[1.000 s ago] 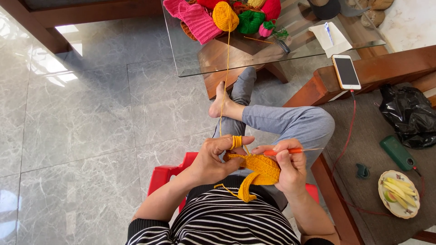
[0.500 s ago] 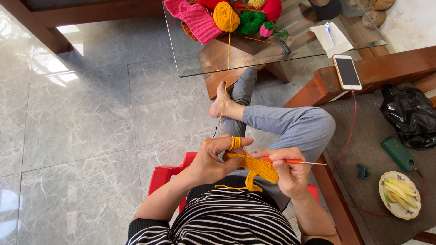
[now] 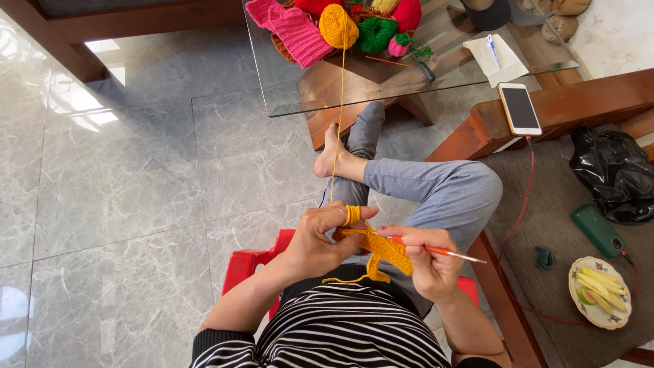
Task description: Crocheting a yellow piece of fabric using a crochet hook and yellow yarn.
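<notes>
- The person sits on a red plastic stool (image 3: 246, 267) with both hands raised above the lap, legs crossed in grey trousers.
- The right hand (image 3: 429, 262) pinches a thin orange-handled crochet hook (image 3: 436, 251) between thumb and fingers, closed firmly round the shaft.
- The hook's long axis lies almost level across the view: its working end points towards the left hand and into the yarn piece, while its bare metal tail sticks out to the right, a little downward, past the knuckles.
- The left hand (image 3: 320, 240) is closed on the small mustard-yellow crocheted piece (image 3: 381, 251), thumb and fingers pressing its near edge; the yellow strand (image 3: 338, 123) is wound in loops round the raised forefinger.
- The crocheted piece hangs between the two hands, a narrow tail of it dangling down over the striped black-and-white top (image 3: 347, 334).
- From the forefinger the strand runs straight up and away to a yellow ball of yarn (image 3: 338, 26) on the glass-topped table (image 3: 286, 88), beside pink, green and red yarn.
- The table's glass edge lies beyond the crossed foot, well apart from the hands.
- To the left lies open grey marble floor (image 3: 116, 177); to the right the wooden seat edge (image 3: 501, 293) is close by the right elbow, and the hook's tail reaches over it.
</notes>
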